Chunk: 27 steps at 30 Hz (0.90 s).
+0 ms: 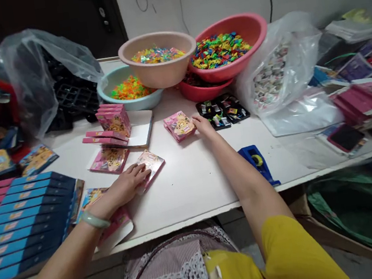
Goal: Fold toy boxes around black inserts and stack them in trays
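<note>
My left hand (132,180) lies with fingers stretched over a flat pink picture box (154,163) on the white table (187,195). My right hand (203,125) has its fingers closed at the right edge of a small stack of pink picture boxes (180,125) in the table's middle. Just right of that hand sit black trays (223,110) filled with small wrapped pieces. Another pink box (110,160) lies beyond my left hand, and several more stand on edge (114,121) behind it.
Basins of colourful small pieces stand at the back: beige (160,71), red (250,54) and light blue (146,101). Rows of blue boxes (27,217) fill the left. A blue tape dispenser (258,164) is near the front edge. A plastic bag (275,71) and phone-like dark item (346,136) lie right.
</note>
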Tool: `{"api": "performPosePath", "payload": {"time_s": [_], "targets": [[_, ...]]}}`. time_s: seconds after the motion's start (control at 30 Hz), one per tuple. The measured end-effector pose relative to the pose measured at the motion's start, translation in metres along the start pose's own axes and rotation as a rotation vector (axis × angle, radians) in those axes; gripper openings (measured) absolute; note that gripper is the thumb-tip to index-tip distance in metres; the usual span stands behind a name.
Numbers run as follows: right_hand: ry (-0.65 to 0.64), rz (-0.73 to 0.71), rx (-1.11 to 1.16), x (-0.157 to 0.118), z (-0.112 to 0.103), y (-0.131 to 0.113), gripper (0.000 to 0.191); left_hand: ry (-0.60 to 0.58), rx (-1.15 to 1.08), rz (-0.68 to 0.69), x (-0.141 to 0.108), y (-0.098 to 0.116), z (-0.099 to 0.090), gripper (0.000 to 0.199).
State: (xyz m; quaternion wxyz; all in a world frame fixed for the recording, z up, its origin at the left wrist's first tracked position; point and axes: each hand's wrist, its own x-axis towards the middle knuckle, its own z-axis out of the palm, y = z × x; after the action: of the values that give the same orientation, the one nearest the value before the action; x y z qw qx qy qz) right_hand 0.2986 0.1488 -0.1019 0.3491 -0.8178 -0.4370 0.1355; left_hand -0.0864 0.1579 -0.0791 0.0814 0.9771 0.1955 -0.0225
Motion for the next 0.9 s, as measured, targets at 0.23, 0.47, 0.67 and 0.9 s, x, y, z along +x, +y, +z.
{"api": "performPosePath", "payload": {"time_s": [0.23,0.47,0.67,0.9], "targets": [[0.046,0.046,-0.367,-0.029,-0.046,0.033,0.040,0.243,-0.003,-0.018,0.025,0.015,-0.059,0.037],[-0.060,-0.065,-0.510,-0.063,-0.042,0.019,0.040,-0.070,0.281,-0.190,0.051,0.069,-0.092,0.049],[-0.204,-0.205,-0.527,-0.133,-0.036,-0.001,0.027,-0.271,0.196,-0.227,0.079,0.106,-0.043,0.021],[-0.214,-0.269,-0.297,-0.173,-0.058,0.007,0.028,-0.248,0.064,-0.316,0.077,0.095,-0.032,0.025]]}}
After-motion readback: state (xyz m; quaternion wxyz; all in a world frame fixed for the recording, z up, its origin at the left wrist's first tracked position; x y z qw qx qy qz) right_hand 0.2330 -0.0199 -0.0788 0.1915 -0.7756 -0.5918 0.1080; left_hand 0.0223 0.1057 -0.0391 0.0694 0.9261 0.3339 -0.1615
